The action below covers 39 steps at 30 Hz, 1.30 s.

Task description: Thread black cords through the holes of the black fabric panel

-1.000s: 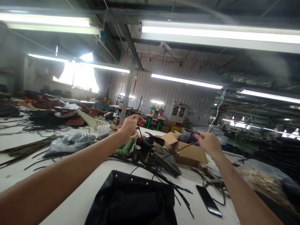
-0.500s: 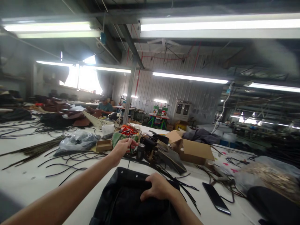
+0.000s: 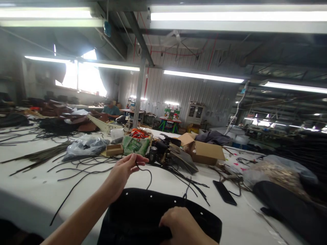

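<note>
A black leather piece [image 3: 143, 211] with small pale rivets along its edge lies on the white table [image 3: 30, 190] in front of me. My left hand [image 3: 125, 170] hovers just above its far edge, fingers pinched on a thin black cord [image 3: 149, 177] that loops down toward the piece. My right hand [image 3: 182, 226] rests on the near part of the black piece, fingers curled and gripping its edge at the bottom of the view.
Loose black cords [image 3: 84, 166] litter the table. Behind stand a green bag [image 3: 135, 143], a cardboard box [image 3: 205, 153], dark hardware [image 3: 163, 153] and a plastic bag [image 3: 84, 146]. A phone [image 3: 224, 192] lies to the right. A person [image 3: 110, 109] sits at a far table.
My right hand came down from the air onto the black piece. My left hand dropped lower and nearer with the cord, which now hangs in a loop.
</note>
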### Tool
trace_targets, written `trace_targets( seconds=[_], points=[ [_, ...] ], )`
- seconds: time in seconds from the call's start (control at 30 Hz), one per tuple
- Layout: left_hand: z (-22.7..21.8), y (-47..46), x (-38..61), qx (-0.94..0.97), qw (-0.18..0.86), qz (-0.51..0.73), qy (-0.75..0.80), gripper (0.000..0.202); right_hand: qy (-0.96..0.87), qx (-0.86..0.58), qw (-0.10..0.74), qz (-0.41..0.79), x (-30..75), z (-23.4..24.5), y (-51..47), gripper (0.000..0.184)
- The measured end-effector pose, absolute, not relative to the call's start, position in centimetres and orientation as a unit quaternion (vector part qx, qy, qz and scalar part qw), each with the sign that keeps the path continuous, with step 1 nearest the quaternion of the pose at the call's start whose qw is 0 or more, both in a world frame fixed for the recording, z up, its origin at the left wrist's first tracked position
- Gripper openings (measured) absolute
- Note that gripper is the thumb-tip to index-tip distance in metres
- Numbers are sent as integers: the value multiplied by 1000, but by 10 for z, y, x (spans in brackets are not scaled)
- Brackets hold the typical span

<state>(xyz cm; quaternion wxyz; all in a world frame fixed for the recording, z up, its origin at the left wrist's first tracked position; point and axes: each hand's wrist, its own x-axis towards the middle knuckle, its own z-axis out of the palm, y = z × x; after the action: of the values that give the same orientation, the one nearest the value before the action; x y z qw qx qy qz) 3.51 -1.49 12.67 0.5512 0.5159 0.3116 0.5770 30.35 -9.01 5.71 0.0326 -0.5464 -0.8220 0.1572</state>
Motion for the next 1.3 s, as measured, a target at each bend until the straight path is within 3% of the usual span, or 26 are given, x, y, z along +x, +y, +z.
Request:
trace_targets(
  seconds=[0.2, 0.43, 0.67, 0.77, 0.9, 1.1, 1.3],
  points=[
    [131, -51, 0, 471, 539, 630, 302, 40, -797, -556, 119, 204, 298, 82, -81, 57],
    [123, -52, -8, 494, 525, 623, 305, 33, -787, -404, 414, 214, 238, 141, -58, 57],
    [142, -45, 18, 525, 545, 605, 248, 31, -676, -327, 571, 330, 166, 139, -41, 26],
    [140, -49, 16, 558, 530, 591, 242, 35, -660, -300, 556, 408, 175, 139, -36, 32],
    [122, -56, -9, 551, 484, 595, 329, 58, -717, -404, 456, 340, 212, 138, -22, 37],
    [49, -74, -40, 463, 482, 585, 459, 58, -709, -495, 343, 368, 241, 119, -1, 49],
    [-17, -99, -45, 446, 538, 551, 457, 55, -613, -481, 448, 439, 256, 143, 2, 49]
  ],
)
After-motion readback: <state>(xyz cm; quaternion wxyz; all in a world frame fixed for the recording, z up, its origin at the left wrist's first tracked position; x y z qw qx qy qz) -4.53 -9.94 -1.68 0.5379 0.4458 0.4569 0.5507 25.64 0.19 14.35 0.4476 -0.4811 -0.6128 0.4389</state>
